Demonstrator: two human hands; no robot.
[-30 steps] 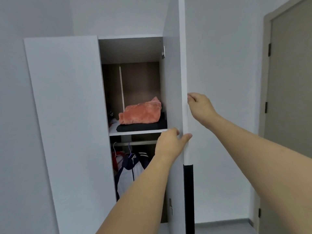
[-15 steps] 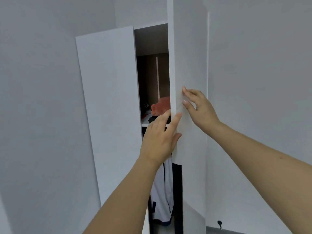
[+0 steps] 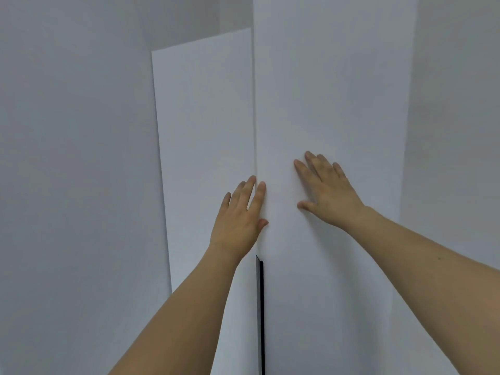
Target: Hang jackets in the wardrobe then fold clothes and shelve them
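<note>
Left hand (image 3: 238, 220): flat, fingers straight and slightly spread, holding nothing. Palm lies across the seam between the two wardrobe doors; index fingertip and thumb tip sit on the right door (image 3: 332, 104), the other fingers over the left door (image 3: 205, 131).

Right hand (image 3: 328, 190): also flat and spread wide, holding nothing, palm pressed on the right door's face just right of the seam, fingers pointing up and left, thumb out toward the seam.

Both forearms are bare, reaching up from the bottom of the view.

Doors are white and meet edge to edge at hand height. Below the left wrist a black strip (image 3: 261, 315) runs down the seam. The wardrobe interior is hidden, so jackets and folded clothes can't be seen. Plain pale wall (image 3: 75, 158) sits on both sides.
</note>
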